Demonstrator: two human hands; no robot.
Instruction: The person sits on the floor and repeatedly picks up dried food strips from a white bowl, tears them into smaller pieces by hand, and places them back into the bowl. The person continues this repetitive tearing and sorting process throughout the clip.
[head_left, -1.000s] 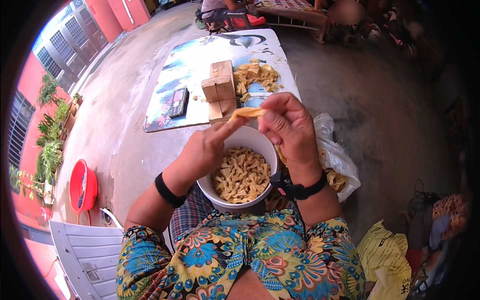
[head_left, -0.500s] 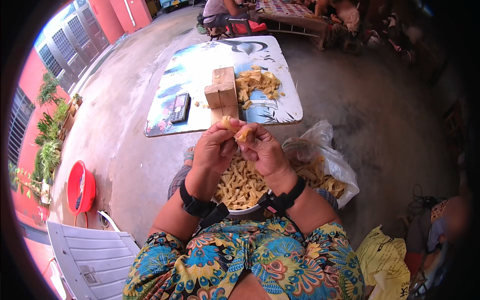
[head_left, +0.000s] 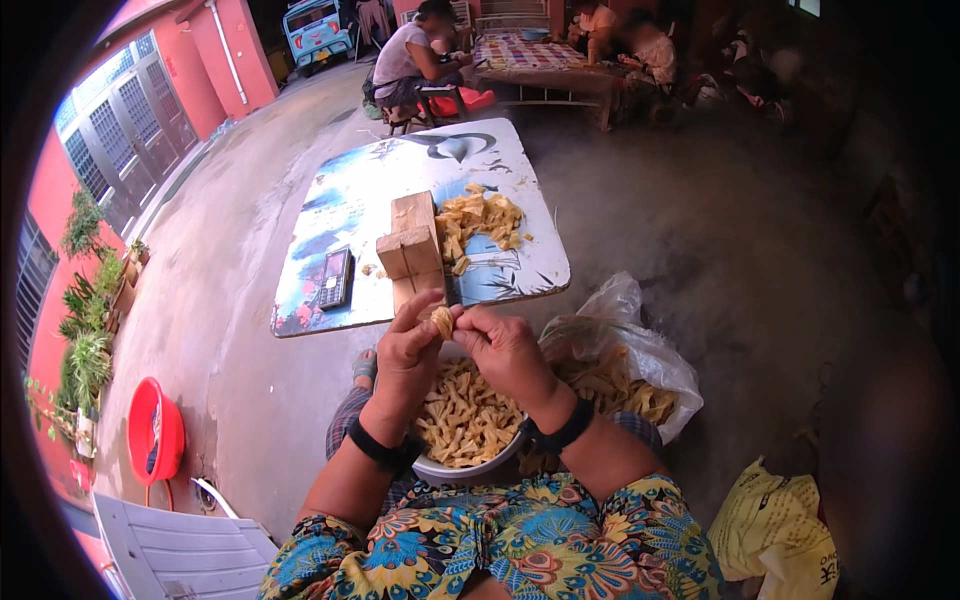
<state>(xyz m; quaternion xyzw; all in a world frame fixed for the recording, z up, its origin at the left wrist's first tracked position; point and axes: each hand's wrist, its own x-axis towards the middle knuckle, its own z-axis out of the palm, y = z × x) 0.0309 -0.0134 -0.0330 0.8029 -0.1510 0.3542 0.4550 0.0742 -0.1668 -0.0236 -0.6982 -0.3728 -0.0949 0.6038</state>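
Note:
A small pale-yellow strip (head_left: 442, 320), twisted into a compact roll, sits between my fingertips. My left hand (head_left: 402, 358) pinches it, index finger raised. From the other side, the closed thumb and fingers of my right hand (head_left: 508, 362) meet it. Just below, a round bowl (head_left: 480, 472) on my lap holds a heap of knotted yellow pieces (head_left: 465, 415). Beside my right forearm, a clear plastic bag (head_left: 683, 408) contains flat yellow strips (head_left: 625, 385). Ahead, a wooden block (head_left: 412, 255) stands on a low painted table (head_left: 345, 195), with more cut strips (head_left: 480, 218) to its right.
A keypad phone (head_left: 336, 278) lies on the table's left side. A red basin (head_left: 160, 430) and a white slatted chair (head_left: 185, 540) are at left, a yellow sack (head_left: 775, 520) at lower right. Several people sit around a far table (head_left: 530, 55); potted plants (head_left: 90, 360) line the wall.
The view has tilted up, so the table sits lower in the picture. The strip's loop and end, earlier apart between my hands, are now drawn into one small roll.

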